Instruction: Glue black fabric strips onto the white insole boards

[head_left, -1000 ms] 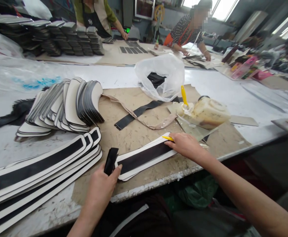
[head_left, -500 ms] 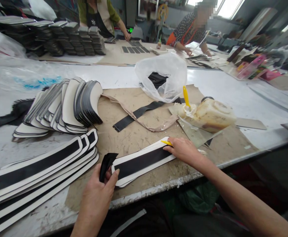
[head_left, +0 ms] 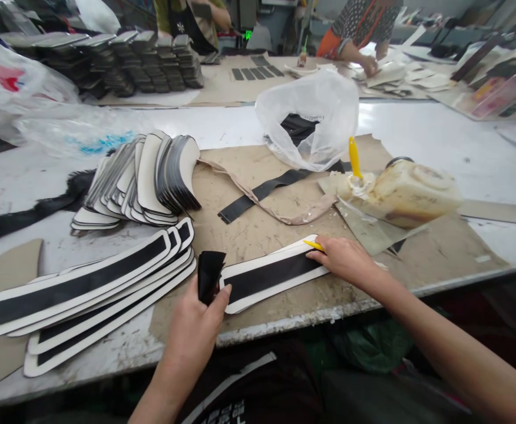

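My left hand (head_left: 194, 324) is closed on a folded black strip (head_left: 210, 272) that sticks up from its fingers. Its thumb rests on the near left end of a long white piece (head_left: 235, 306) with a black band (head_left: 275, 274) along its middle. At the other end, my right hand (head_left: 350, 262) lies over the piece, fingers curled round a thin yellow pointed tool (head_left: 314, 244). Only the tool's tip shows. Another white piece peeks out underneath. To the left lie several similar banded pieces (head_left: 81, 277), overlapping in a fanned pile.
Fanned white curved pieces (head_left: 149, 176) stand behind the pile. A black strip (head_left: 262, 191) crosses the brown sheet (head_left: 258, 241). Beyond are a plastic bag (head_left: 328, 112) of black pieces and a glue-smeared container (head_left: 417, 191) with a yellow-handled tool (head_left: 354, 156). Two people work across the table.
The view has shifted, so the table things sit further right and slightly higher. Both hands keep their holds on the piece. The person at the back left has raised their hands.
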A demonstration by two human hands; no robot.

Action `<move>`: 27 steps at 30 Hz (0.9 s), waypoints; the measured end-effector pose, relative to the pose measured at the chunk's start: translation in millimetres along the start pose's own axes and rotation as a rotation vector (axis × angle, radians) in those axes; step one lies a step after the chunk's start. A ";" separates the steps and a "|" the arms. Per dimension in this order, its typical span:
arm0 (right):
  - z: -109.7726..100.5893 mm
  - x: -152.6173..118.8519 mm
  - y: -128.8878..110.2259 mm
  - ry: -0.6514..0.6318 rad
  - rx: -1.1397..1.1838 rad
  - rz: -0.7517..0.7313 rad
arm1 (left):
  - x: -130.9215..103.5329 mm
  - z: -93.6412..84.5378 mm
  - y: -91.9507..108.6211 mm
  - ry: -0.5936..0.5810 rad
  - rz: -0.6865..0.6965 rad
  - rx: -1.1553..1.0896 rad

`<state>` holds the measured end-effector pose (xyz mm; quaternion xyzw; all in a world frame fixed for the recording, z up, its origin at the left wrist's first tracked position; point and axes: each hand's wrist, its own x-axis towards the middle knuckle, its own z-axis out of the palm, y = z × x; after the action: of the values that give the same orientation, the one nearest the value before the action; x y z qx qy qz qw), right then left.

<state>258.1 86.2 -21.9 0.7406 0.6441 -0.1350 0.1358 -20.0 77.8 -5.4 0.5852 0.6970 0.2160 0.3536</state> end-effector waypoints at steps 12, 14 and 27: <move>-10.1 -18.2 0.8 0.192 0.037 0.120 | 4.0 16.7 -23.2 0.042 -0.242 -0.623; -10.9 -19.8 4.1 0.233 0.086 0.148 | 2.2 12.8 -21.2 0.057 -0.246 -0.651; -22.3 -50.3 17.8 0.467 0.719 -0.070 | -3.6 -18.2 -15.7 0.091 -0.361 -0.728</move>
<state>269.5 46.1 18.1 0.7293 0.5941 -0.1840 -0.2851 -43.8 72.9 -3.8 0.2798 0.6814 0.4086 0.5389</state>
